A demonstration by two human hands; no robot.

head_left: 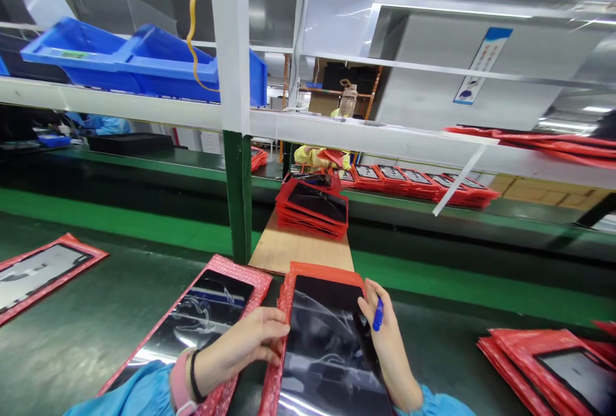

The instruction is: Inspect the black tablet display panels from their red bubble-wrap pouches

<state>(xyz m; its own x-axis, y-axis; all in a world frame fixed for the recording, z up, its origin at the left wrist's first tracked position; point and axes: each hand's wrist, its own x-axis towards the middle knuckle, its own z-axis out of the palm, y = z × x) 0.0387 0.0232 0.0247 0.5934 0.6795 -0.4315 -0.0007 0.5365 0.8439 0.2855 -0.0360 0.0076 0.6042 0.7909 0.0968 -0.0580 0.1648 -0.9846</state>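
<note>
The red bubble bag point(327, 339) lies on the green table point(72, 352), just beside a 2nd bag point(206, 313). The left hand point(240, 345) rests flat on its left edge, grip released. The right hand point(387, 348) touches its right edge, grip clenched on a blue pen point(378, 314).

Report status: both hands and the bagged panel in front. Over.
Left hand rests on bagged panel, left edge. Right hand holds blue pen, touching panel's right edge. Second bagged panel lies alongside, left.

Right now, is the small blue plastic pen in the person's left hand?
No, the right hand holds the small blue plastic pen; the left hand lies flat.
</note>
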